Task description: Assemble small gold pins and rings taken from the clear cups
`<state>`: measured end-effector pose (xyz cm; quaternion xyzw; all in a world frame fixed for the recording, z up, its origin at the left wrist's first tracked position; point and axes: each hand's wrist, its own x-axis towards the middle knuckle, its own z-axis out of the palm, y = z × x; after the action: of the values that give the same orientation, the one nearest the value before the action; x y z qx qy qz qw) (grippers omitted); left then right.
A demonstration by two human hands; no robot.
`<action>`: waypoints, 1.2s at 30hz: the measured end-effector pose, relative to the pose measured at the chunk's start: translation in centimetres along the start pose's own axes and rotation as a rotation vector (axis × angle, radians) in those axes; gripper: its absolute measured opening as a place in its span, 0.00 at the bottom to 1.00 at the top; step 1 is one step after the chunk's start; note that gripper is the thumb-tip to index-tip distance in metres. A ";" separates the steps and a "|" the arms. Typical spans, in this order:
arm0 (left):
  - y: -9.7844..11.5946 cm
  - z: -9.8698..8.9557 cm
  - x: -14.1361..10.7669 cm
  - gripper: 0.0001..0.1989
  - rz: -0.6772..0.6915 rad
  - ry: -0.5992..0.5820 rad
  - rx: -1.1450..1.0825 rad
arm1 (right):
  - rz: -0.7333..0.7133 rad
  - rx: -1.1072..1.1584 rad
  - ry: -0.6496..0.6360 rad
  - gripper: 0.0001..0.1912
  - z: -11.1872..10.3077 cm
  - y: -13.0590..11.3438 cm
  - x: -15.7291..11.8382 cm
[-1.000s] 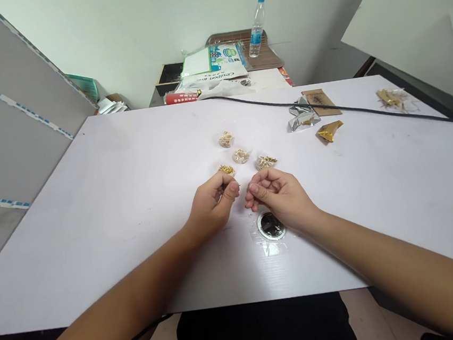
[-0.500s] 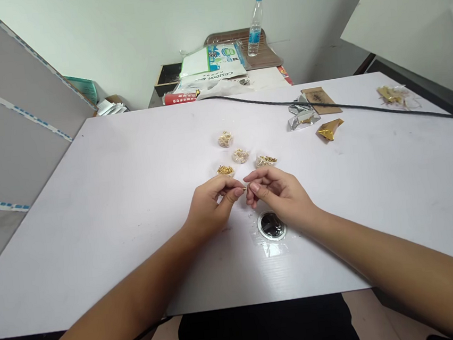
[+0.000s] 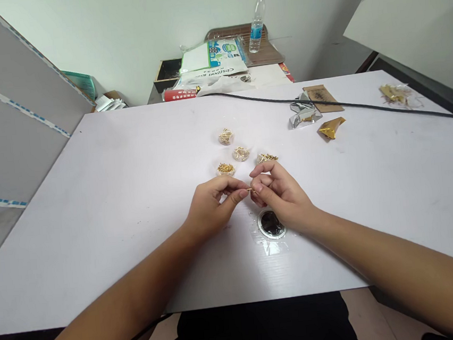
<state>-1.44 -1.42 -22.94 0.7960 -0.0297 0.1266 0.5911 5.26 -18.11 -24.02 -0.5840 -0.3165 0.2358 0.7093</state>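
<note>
Thumb and fingertips of my left hand [image 3: 217, 203] pinch a small thin gold pin [image 3: 249, 189]. Its other end meets the closed thumb and index finger of my right hand [image 3: 280, 191]; what else those fingers hold is too small to make out. Just beyond the hands stand small clear cups of gold-coloured pieces: one cup [image 3: 225, 169] by my left fingers, another cup [image 3: 267, 158] partly behind my right hand. Farther back are a cup of thin pins [image 3: 241, 153] and a similar cup [image 3: 225, 136]. Below my right hand lies a round dark hole with a pale rim [image 3: 272, 224].
A black cable [image 3: 276, 101] crosses the back of the white table [image 3: 113, 202]. Silver foil packets [image 3: 305, 117], a brown card [image 3: 324, 99], gold foil [image 3: 331, 128] and a clear bag [image 3: 397, 93] lie right. Behind stands a water bottle [image 3: 256, 28].
The hands stay close together; the right hand has shifted slightly right and its thumb and index have closed at the pin's end. More of the pin shows between the hands.
</note>
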 end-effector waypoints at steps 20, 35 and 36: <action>0.2 0.0 0.0 0.07 0.096 -0.026 0.121 | 0.002 -0.005 0.041 0.16 0.0 0.0 0.0; -0.1 0.2 -0.3 0.08 0.514 0.086 0.450 | -0.019 -0.067 0.067 0.16 0.3 0.6 0.0; -0.1 0.2 -0.3 0.08 0.521 0.090 0.463 | -0.021 -0.069 0.069 0.16 0.3 0.6 0.0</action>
<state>-1.66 -1.63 -23.13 0.8682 -0.1764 0.3116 0.3435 5.04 -17.73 -24.60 -0.6127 -0.3060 0.1971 0.7015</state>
